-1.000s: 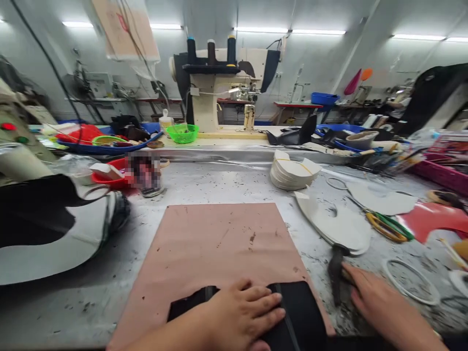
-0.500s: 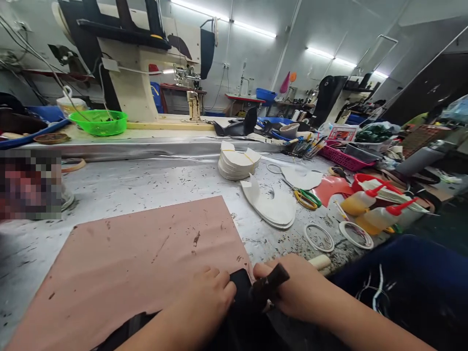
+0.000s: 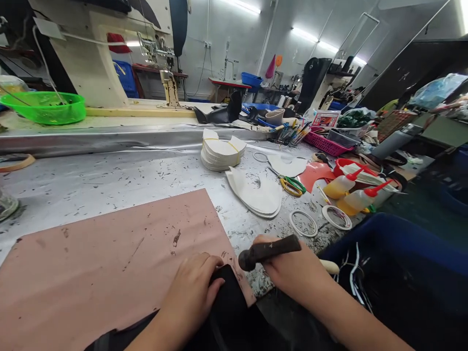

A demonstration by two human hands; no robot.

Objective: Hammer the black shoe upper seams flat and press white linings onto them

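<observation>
My right hand (image 3: pixel 292 265) is closed round the handle of a hammer (image 3: pixel 276 247). Its dark metal head is raised above the table's edge, and the pale wooden handle end (image 3: pixel 330 266) sticks out behind the hand. With fingers and thumb bent at its edge, my left hand (image 3: pixel 195 285) holds a black piece of material (image 3: pixel 228 297). That piece lies partly over the right front corner of a pink sheet (image 3: pixel 120 253) and runs down out of view. Between the hammer head and the black piece there is a small gap.
White cut pieces (image 3: pixel 256 192) and a bundled stack (image 3: pixel 221 152) lie ahead. Scissors (image 3: pixel 291 186), tape rolls (image 3: pixel 303 223) and red-capped bottles (image 3: pixel 360 199) sit to the right. A dark blue bin (image 3: pixel 402 243) stands at the right edge; a sewing machine (image 3: pixel 106 53) is behind.
The hammer has risen off the black piece and turned more level. My left hand still holds the black piece, its thumb now further from the fingers. The view has swung to the right.
</observation>
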